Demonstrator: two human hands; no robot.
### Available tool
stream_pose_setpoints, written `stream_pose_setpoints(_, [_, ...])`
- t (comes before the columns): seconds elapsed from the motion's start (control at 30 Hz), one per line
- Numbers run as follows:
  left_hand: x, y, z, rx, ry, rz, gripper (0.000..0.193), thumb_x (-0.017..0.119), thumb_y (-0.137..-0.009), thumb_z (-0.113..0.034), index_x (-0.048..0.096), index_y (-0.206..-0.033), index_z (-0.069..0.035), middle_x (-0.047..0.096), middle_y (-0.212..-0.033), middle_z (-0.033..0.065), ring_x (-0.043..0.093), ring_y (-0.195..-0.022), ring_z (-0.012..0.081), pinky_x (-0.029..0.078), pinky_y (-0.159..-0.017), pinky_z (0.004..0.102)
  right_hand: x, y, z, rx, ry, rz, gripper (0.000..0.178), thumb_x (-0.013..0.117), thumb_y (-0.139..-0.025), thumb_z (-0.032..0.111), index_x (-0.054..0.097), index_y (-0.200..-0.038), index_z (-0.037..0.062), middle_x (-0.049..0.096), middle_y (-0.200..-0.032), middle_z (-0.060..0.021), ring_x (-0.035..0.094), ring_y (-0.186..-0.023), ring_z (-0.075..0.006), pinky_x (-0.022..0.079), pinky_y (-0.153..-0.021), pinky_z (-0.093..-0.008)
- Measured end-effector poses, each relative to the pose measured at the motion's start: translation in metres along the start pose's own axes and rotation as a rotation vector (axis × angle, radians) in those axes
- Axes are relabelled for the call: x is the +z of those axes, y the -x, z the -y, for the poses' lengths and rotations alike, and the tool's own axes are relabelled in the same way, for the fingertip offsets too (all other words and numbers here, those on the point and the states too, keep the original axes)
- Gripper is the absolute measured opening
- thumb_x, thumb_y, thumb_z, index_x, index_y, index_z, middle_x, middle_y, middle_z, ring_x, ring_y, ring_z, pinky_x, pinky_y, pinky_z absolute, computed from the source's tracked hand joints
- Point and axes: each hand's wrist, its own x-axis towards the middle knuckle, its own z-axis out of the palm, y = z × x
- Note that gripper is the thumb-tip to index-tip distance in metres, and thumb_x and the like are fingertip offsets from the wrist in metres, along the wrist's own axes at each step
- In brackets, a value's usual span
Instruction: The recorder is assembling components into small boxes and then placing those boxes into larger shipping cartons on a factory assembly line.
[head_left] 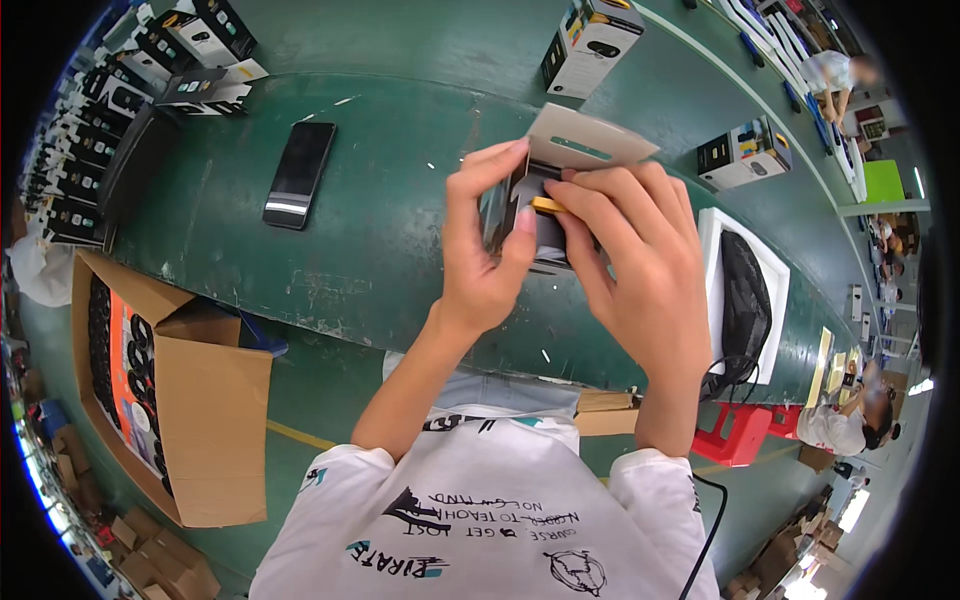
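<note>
A small carton stands over the table in front of me, its white hang-tab flap with a slot raised at the far side. My left hand is closed round the carton's left side, the thumb at its opening. From the right, my right hand reaches in, its fingertips pinching a small yellow piece at the opening. Dark grey lining shows inside; its contents are mostly hidden by my fingers.
A black phone lies to the left. Printed boxes stand ahead and at the right; several more crowd the far left. A white tray holds a black mesh pouch. An open cardboard carton sits lower left.
</note>
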Motion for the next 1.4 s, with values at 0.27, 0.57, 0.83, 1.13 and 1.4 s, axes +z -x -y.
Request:
stream_pose_setpoints(0.27, [-0.015, -0.005, -0.022, -0.138, 0.076, 0.187, 0.041, 0.058, -0.11, -0.027, 0.062, -0.142, -0.002, 0.059, -0.14, 0.0158, 0.056, -0.131, 0.0272, 0.043, -0.114, 0.0401, 0.015, 0.023, -0.017, 0.076, -0.45, -0.319, 0.017, 0.067, -0.1, -0.001, 0.077, -0.114, 0.0008, 0.075, -0.111, -0.01, 0.071, -0.108, -0.0289, 0.054, -0.1, -0.0401])
stream_pose_setpoints(0.57, [-0.006, -0.005, -0.015, -0.124, 0.044, 0.105, 0.033, 0.059, -0.105, -0.025, 0.062, -0.126, 0.0, 0.062, -0.128, 0.0166, 0.062, -0.116, 0.0263, 0.048, -0.106, 0.0388, 0.068, 0.059, 0.0, 0.51, -1.172, -0.337, 0.043, 0.069, -0.105, 0.021, 0.064, -0.144, 0.0036, 0.056, -0.152, -0.0137, 0.054, -0.141, -0.0262, 0.041, -0.119, -0.0417])
stream_pose_setpoints(0.83, [0.013, -0.023, -0.038, 0.125, -0.045, 0.098, 0.031, 0.057, -0.099, -0.017, 0.061, -0.123, 0.002, 0.063, -0.123, 0.0199, 0.065, -0.106, 0.0294, 0.054, -0.095, 0.0406, 0.057, 0.04, 0.019, 0.466, -1.161, -0.413, 0.041, 0.065, -0.092, 0.028, 0.058, -0.125, 0.0042, 0.049, -0.136, -0.0134, 0.052, -0.131, -0.0253, 0.037, -0.119, -0.0388])
stream_pose_setpoints(1.13, [0.0, -0.013, -0.004, -0.056, -0.064, 0.09, 0.037, 0.056, -0.107, -0.034, 0.059, -0.122, 0.0, 0.062, -0.123, 0.0189, 0.063, -0.109, 0.0278, 0.051, -0.098, 0.0416, 0.083, 0.035, -0.008, 0.543, -1.329, -0.297, 0.039, 0.053, -0.101, 0.035, 0.06, -0.121, 0.0028, 0.049, -0.137, -0.013, 0.051, -0.135, -0.0269, 0.034, -0.12, -0.0409])
stream_pose_setpoints(1.4, [0.011, -0.014, -0.015, -0.022, -0.076, 0.097, 0.044, 0.055, -0.11, -0.039, 0.059, -0.124, 0.002, 0.062, -0.126, 0.02, 0.064, -0.111, 0.0275, 0.051, -0.099, 0.0416, 0.071, 0.04, 0.0, 0.603, -1.237, -0.361, 0.042, 0.055, -0.095, 0.036, 0.063, -0.116, 0.0008, 0.053, -0.135, -0.0145, 0.053, -0.135, -0.0289, 0.036, -0.12, -0.0408])
